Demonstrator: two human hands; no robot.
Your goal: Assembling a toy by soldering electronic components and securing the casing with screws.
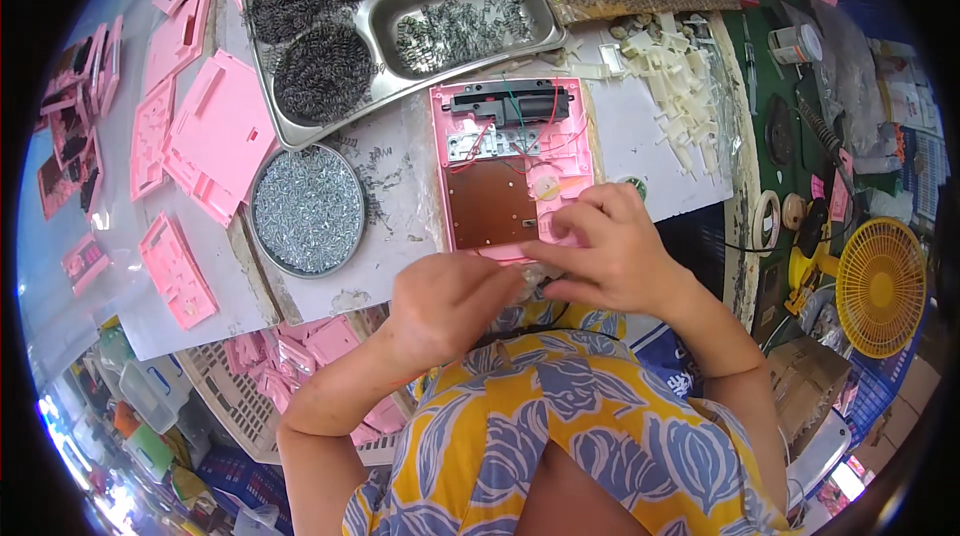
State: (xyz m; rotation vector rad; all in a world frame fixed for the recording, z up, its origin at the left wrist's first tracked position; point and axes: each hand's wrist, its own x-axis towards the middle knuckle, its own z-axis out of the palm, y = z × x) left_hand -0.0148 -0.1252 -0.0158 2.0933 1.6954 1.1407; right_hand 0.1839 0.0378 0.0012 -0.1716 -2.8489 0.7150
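A pink plastic housing (586,141) lies open in front of me. Inside are a brown board (490,201), a perforated metal plate (492,144), a black plastic mechanism (510,108), and thin red and green wires. My left hand (445,304) is closed at the near edge, fingertips pressed together; whatever they pinch is hidden. My right hand (618,248) curls its fingers over the housing's near right corner, gripping it beside a pale round part (546,188). Between the two hands, at the near edge, the fingers cover small details.
A metal tray (372,86) of dark and silvery springs stands at the back; a round dish (262,231) of small metal pins sits left. Pink panels (222,131) lie farther left, cream plastic parts (680,86) right. A crate (240,406) of pink pieces is below; a yellow fan (880,286) stands right.
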